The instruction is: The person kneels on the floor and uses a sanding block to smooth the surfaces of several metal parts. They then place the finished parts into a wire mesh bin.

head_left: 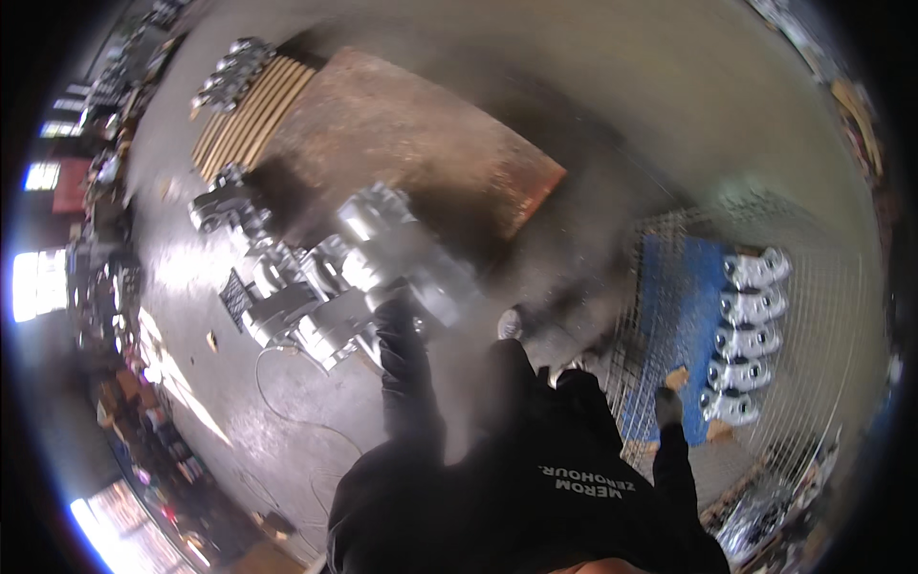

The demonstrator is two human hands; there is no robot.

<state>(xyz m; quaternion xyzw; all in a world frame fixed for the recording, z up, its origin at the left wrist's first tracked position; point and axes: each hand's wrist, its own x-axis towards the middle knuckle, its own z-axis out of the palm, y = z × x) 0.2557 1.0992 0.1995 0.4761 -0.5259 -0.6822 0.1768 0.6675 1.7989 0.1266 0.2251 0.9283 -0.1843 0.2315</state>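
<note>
My left hand (390, 295), at the end of a dark sleeve, is at the near edge of a large silver metal casting (435, 273). The casting is smeared by motion and appears gripped in that hand; its fingers are hard to make out. Several similar castings (273, 311) are heaped on the floor just left of it. Off to the right, my right hand (667, 409) looks grey, as if gloved, and hangs by a wire mesh crate (626, 383). Its fingers do not show clearly. A small tan piece (678, 377) lies right beyond it.
Inside the crate, a row of silver castings (751, 340) lies beside a blue sheet (669, 297). Ahead is a rusty brown plate (402, 124), with wooden slats (253, 110) and more castings (234, 72) at its left. A thin cable (287, 411) curves over the floor.
</note>
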